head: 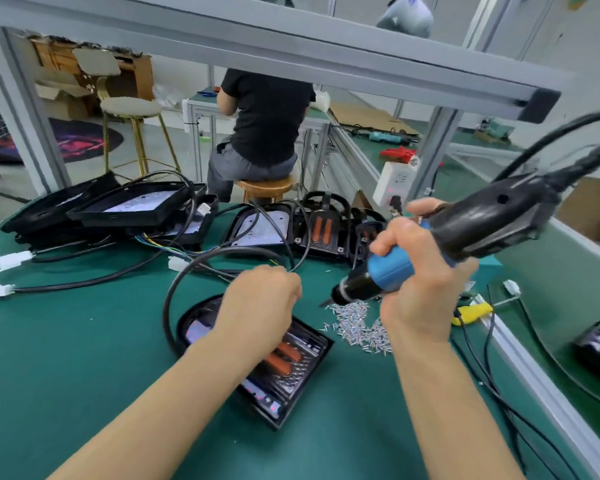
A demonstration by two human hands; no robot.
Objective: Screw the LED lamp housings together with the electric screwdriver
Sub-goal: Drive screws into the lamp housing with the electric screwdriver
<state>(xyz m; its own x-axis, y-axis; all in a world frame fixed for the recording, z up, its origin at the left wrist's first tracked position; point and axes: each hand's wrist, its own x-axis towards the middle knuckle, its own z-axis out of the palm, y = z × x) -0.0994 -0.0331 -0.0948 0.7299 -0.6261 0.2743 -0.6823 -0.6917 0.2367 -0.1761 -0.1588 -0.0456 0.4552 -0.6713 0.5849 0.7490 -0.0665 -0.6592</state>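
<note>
A green table (66, 358) carries loose white connectors (9, 260) near its left edge. A yellow-handled tool (473, 311) lies on the table towards its right side. A white power strip (394, 183) hangs on a grey frame post (430, 157) at the table's far right. Beyond the table's far edge a person in a black shirt (267, 116) sits on a wooden stool (265, 187), back turned. Left of that person stands a gold-legged bar stool (130, 109), with cardboard boxes (59, 91) behind it.

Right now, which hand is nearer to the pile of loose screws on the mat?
Right. The right hand grips the electric screwdriver just above the screw pile. The left hand rests on the lamp housing, off to the pile's left.
</note>
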